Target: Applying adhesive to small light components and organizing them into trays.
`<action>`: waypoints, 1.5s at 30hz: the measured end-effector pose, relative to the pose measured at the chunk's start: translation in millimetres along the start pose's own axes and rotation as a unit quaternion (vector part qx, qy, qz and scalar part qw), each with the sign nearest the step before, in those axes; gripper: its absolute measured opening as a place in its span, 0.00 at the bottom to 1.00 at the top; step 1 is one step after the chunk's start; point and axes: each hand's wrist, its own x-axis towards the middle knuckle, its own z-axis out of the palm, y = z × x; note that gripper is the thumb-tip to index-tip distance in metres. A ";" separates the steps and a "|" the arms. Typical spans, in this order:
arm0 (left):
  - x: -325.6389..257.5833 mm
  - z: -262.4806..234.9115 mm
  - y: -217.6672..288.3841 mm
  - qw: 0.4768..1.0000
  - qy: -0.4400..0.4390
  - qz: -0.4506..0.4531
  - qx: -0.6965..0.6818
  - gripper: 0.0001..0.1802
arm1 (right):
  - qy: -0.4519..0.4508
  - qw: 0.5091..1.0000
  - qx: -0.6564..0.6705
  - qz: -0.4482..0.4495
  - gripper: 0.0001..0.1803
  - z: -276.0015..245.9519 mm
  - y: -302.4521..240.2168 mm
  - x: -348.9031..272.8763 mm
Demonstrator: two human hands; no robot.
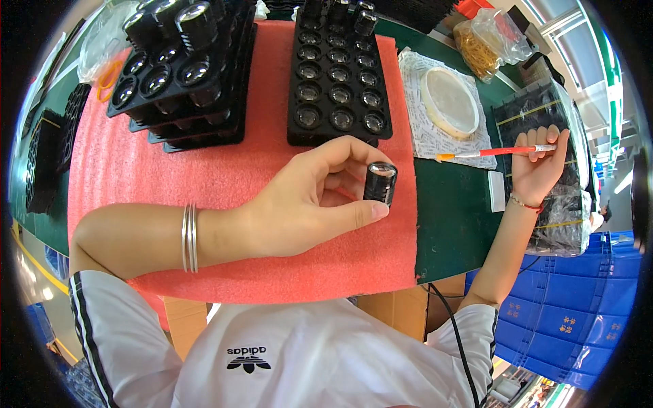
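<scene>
Above the pink foam mat (pixel 231 177), toward three o'clock, the left hand (pixel 299 204) pinches a glass-topped black cylinder (pixel 378 187) — black tray (pixel 324 127) at its eleven o'clock, right hand (pixel 539 173) gripping a red-handled paintbrush (pixel 502 151) at three.

The black cylinder (pixel 379 188) I hold looks glossy. My bangles (pixel 190 238) are shiny metal; the red mat (pixel 238 170) looks rough.

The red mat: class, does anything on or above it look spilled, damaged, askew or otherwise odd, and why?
No spill or damage stands out on the red mat. The left tray stack shows staggered edges, perhaps only from the viewing angle. The left hand holds a black cylinder nearly upright.
</scene>
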 end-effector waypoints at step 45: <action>-1.3 0.2 1.2 0.999 -0.034 -0.030 0.020 0.21 | -0.028 0.998 0.051 -0.026 0.16 -16.0 -15.2 2.3</action>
